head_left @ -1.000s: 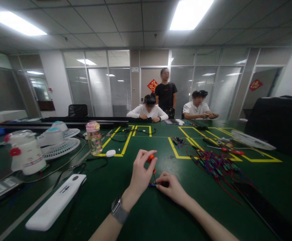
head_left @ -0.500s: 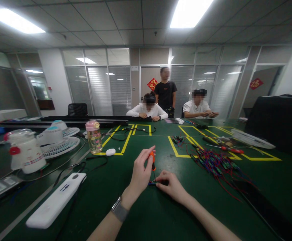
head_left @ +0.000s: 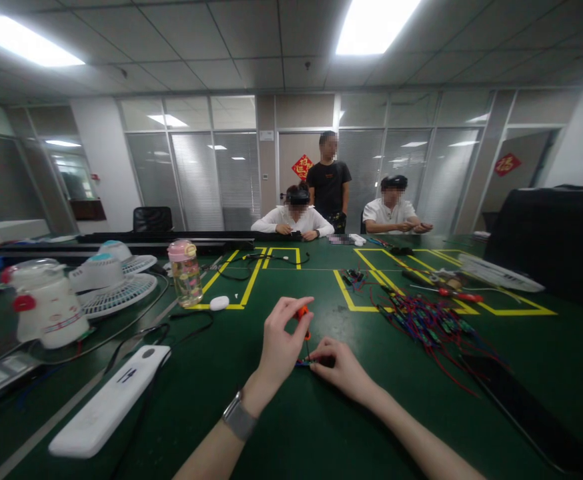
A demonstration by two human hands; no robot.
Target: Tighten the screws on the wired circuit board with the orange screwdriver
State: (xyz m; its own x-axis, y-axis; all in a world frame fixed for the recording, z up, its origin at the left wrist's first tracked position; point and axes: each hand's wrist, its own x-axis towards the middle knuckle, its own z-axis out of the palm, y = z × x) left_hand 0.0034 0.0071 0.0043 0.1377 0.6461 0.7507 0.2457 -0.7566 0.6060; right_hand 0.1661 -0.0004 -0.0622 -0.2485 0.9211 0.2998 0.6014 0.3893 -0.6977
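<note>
My left hand [head_left: 284, 343] is closed round the orange handle of a screwdriver [head_left: 307, 333], with the index finger stretched over its top. The screwdriver stands nearly upright, and its thin shaft points down at a small green circuit board [head_left: 304, 363] on the green table. With thumb and fingertips, my right hand [head_left: 336, 363] pinches the board's right side close to the screwdriver tip. Much of the board is hidden by my fingers, so its exact contact with the tip cannot be made out.
On the right lies a heap of wired circuit boards [head_left: 424, 317], with a red-handled tool [head_left: 464, 295] behind it. A white power strip [head_left: 114, 400], a white fan [head_left: 116, 293], a jug [head_left: 51, 303] and a bottle [head_left: 185, 273] stand or lie left. Three people are across the table.
My left index finger and thumb have shifted on the screwdriver handle, the finger now lying flatter across the top. My right hand keeps its pinch on the board. The whole view has shifted slightly.
</note>
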